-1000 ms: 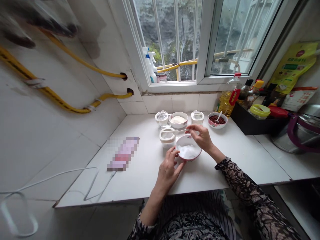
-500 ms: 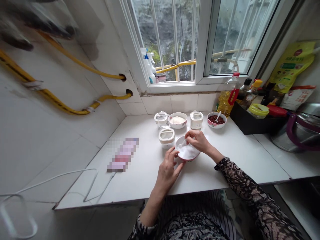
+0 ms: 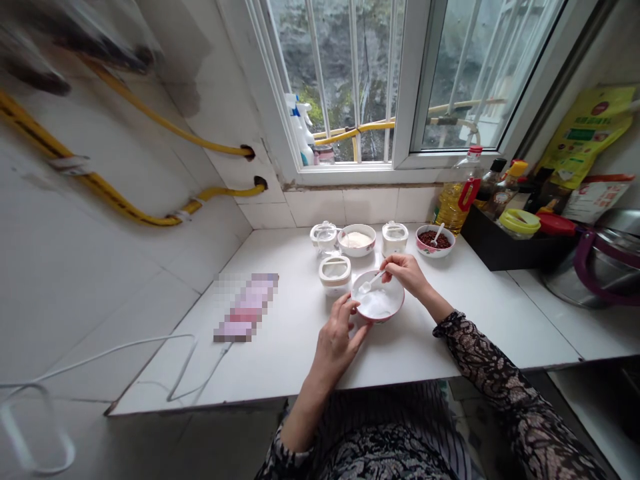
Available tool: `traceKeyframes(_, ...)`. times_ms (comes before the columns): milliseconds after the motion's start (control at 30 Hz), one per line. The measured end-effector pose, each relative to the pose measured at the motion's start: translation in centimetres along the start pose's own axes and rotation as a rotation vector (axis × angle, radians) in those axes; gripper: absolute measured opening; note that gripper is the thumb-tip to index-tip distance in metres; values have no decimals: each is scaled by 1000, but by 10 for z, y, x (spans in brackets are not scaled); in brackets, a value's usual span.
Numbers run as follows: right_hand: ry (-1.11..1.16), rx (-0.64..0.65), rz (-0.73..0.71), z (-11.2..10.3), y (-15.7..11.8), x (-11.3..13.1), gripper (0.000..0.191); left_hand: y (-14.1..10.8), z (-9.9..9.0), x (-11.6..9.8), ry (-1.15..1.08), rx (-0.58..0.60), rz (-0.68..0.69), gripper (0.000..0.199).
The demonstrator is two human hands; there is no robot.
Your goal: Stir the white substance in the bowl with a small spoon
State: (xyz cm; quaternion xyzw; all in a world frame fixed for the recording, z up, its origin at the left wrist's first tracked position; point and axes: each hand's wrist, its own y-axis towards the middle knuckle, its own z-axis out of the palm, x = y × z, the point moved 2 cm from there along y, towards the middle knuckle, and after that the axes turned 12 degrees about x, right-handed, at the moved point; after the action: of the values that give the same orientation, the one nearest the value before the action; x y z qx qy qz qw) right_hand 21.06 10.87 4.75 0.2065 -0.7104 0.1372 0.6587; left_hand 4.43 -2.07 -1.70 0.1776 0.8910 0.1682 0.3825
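A white bowl [image 3: 395, 308] with a red-pink outside stands near the counter's front, holding white grains or powder [image 3: 376, 304]. My left hand [image 3: 340, 331] grips its left rim, fingers on the edge and thumb low against the side. Over the bowl, my right hand [image 3: 403, 272] pinches the handle of a small white spoon [image 3: 369, 285], whose head is down in the bowl. Just behind the bowl's left side is a clear lidded jar [image 3: 335, 276]. Farther back stand a second jar [image 3: 324, 237], a bowl of pale powder [image 3: 357, 241] and a third jar [image 3: 395, 239].
At the back right is a bowl of dark red beans [image 3: 434, 241] with a white spoon, near an oil bottle [image 3: 453, 197]. A black box [image 3: 500, 243] holds several bottles. On the left lies a blurred-out phone-like slab [image 3: 247, 308] with a white cable [image 3: 181, 373].
My right hand has shifted slightly right and up, showing more of the spoon. The left hand keeps its hold on the bowl. The view has moved a little.
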Motion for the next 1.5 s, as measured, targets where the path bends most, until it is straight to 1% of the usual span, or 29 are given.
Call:
traceKeyframes(133, 63, 4, 23, -2, 1, 1, 11, 0, 0, 0, -1, -4, 2, 34)
traceKeyframes(200, 92, -3, 6, -2, 2, 2, 10, 1, 1, 0, -1, -2, 2, 34)
traceKeyframes(300, 110, -19, -64, 1, 2, 4, 10, 1, 1, 0, 5, -1, -8, 34)
traceKeyframes(433, 48, -36, -210, 15, 2, 6, 16, 0, 1, 1, 1, 2, -17, 34)
traceKeyframes(533, -98, -23, -380, 28, 1, 6, 18, 0, 2, 2, -3, 9, -19, 34)
traceKeyframes(633, -407, 7, -540, 38, 0, 6, 16, -1, 3, 2, -7, -2, -13, 34)
traceKeyframes(700, -577, -1, -612, 40, -2, 7, 17, -1, 3, 2, -10, -11, -7, 33)
traceKeyframes(767, -626, -44, -640, 37, -4, 10, 17, -1, 3, 2, -9, -10, -7, 33)
traceKeyframes(833, -598, -115, -614, 30, -5, 14, 16, -1, 3, 2, -6, -5, -10, 33)
traceKeyframes(900, -557, -177, -540, 19, -7, 17, 16, 0, 2, 1, -3, -2, -11, 32)
traceKeyframes(967, -549, -187, -446, 8, -7, 19, 17, 0, 1, 0, -1, 0, -11, 32)
traceKeyframes(1033, -607, -152, -358, -3, -7, 19, 18, 0, 1, 0, 2, 0, -13, 32)
traceKeyframes(1167, -834, -125, -297, -20, -6, 17, 19, 0, 1, 0, 4, -9, -17, 32)
traceKeyframes(1233, -919, -113, -287, -22, -6, 15, 18, 0, 2, 0, 2, -8, -14, 32)
traceKeyframes(1333, -988, -84, -262, -15, -7, 11, 18, 0, 1, 1, 0, -3, -9, 33)
traceKeyframes(1433, -993, -27, -254, -4, -7, 6, 19, 0, 1, 1, 1, 5, -16, 33)
traceKeyframes(1500, -971, -20, -246, 0, -6, 3, 20, -1, 1, 1, -1, 8, -17, 33)
